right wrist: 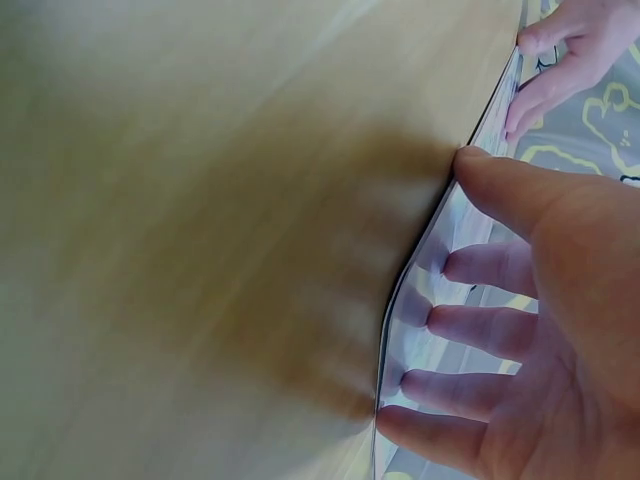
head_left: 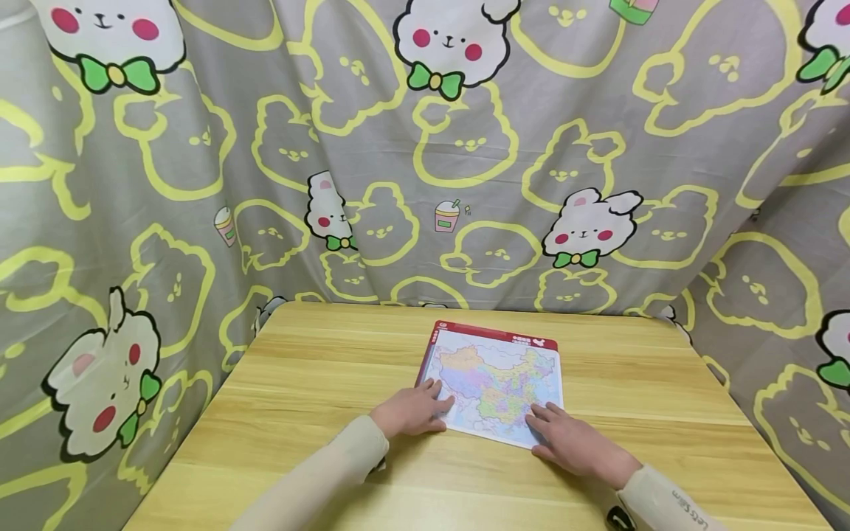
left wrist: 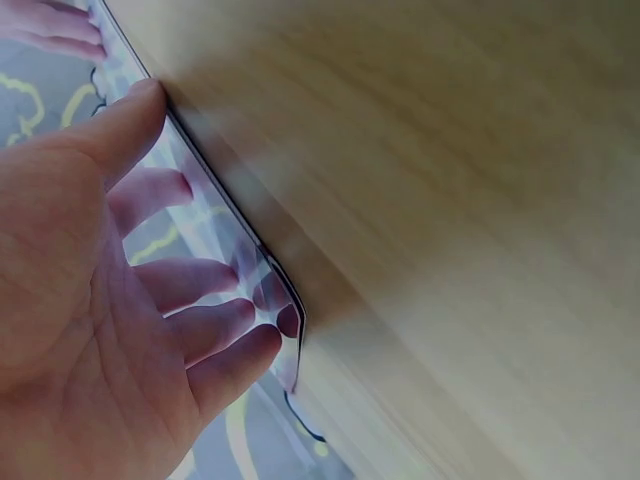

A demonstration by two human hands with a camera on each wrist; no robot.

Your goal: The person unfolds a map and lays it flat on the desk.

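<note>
A flat map board (head_left: 498,383) with a red top border and a coloured map lies slightly turned on the wooden table (head_left: 319,369). The fingers of my left hand (head_left: 413,410) are spread over its left side, near the lower left corner. At the lower right corner, my right hand (head_left: 576,444) rests its fingertips on the map. Both wrist views show the thumbs at the board's near edge and the other fingers on its glossy face. In the left wrist view the left hand (left wrist: 90,270) has fairly straight fingers, as does the right hand (right wrist: 560,320) in the right wrist view.
A grey curtain (head_left: 372,147) with yellow outlines and white cartoon animals hangs behind the table and along both sides. Pale sleeves (head_left: 319,472) cover both forearms.
</note>
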